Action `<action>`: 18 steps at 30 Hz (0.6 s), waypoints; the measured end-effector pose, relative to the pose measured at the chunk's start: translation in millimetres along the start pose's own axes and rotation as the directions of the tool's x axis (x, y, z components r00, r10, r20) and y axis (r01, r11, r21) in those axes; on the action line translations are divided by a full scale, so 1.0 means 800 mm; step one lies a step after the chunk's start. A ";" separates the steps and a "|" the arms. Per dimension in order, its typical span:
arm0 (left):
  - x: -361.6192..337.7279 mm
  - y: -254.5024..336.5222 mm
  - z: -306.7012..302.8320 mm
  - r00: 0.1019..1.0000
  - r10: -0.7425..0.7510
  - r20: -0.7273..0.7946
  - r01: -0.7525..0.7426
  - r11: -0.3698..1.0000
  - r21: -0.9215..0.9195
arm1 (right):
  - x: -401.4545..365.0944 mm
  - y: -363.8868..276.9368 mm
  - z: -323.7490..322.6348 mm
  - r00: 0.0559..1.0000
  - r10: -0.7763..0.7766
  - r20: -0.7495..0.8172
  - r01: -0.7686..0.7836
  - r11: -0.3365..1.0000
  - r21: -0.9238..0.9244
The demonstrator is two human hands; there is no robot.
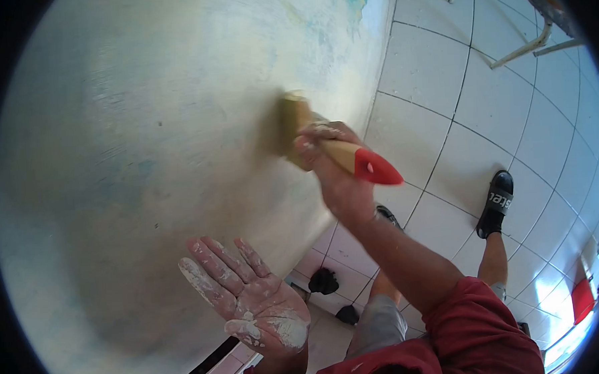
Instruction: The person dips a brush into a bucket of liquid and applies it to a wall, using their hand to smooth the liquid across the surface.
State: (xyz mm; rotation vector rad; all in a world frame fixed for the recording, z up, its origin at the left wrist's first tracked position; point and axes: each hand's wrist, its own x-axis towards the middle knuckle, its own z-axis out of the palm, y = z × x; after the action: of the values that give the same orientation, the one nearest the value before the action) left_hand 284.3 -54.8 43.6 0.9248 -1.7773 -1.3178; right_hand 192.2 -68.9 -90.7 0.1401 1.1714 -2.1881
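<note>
Brush [345, 155] runs through the right grip [338, 185], clasped round its neck, while the left grip [261, 299] spreads empty

Pale lettering [500, 199] runs across the grey strap of a black slide sandal [491, 221], which lies to the right of the brush [341, 153] and lower than it in the view. The letters seem to read "stel"; the small, tilted print leaves the exact spelling unsure, and whether it is the whole word cannot be told.
</note>
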 end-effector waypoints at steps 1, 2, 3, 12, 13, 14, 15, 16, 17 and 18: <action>0.003 0.008 -0.006 1.000 0.024 -0.009 -0.024 0.999 -0.048 | -0.006 -0.028 0.029 0.998 0.042 0.044 -0.052 0.958 0.283; 0.004 0.015 -0.011 1.000 0.026 -0.011 -0.026 0.998 -0.057 | -0.013 -0.052 0.054 0.993 0.070 0.099 -0.112 0.834 0.540; 0.005 0.020 -0.016 1.000 0.014 0.000 -0.014 0.998 -0.054 | -0.024 -0.072 0.075 0.969 -0.216 0.119 0.198 0.968 0.152; -0.012 0.014 -0.008 0.999 0.008 0.040 -0.014 0.991 0.137 | -0.013 -0.040 0.013 0.958 -0.096 0.270 -0.113 0.739 0.664; -0.013 0.016 -0.008 0.999 -0.025 0.019 0.022 0.985 0.172 | 0.002 -0.009 -0.011 0.966 -0.088 0.245 0.022 0.966 0.257; -0.013 0.015 -0.007 1.000 -0.025 0.019 0.021 0.983 0.181 | 0.009 0.022 -0.027 0.981 -0.134 0.139 0.090 0.955 0.284; -0.013 0.016 -0.008 0.999 -0.035 0.009 0.033 0.985 0.171 | 0.022 0.049 -0.067 0.998 -0.008 0.066 -0.009 0.964 0.264; -0.016 0.015 -0.007 0.999 -0.054 -0.004 0.054 0.987 0.150 | 0.030 0.082 -0.094 0.998 -0.062 -0.006 0.062 0.973 0.225; -0.017 0.014 -0.003 0.998 -0.069 -0.001 0.068 0.984 0.165 | 0.028 0.101 -0.116 0.986 0.072 -0.153 -0.047 0.986 0.159; -0.018 0.011 -0.001 0.997 -0.072 0.001 0.071 0.984 0.160 | 0.034 0.127 -0.143 0.972 0.100 -0.214 -0.104 0.995 -0.010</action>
State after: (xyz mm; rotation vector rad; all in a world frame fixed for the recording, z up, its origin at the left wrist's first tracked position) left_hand 290.7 -41.0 50.4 1.0826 -1.8922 -1.2364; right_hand 207.5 -33.1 -240.8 0.4262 1.2736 -2.1086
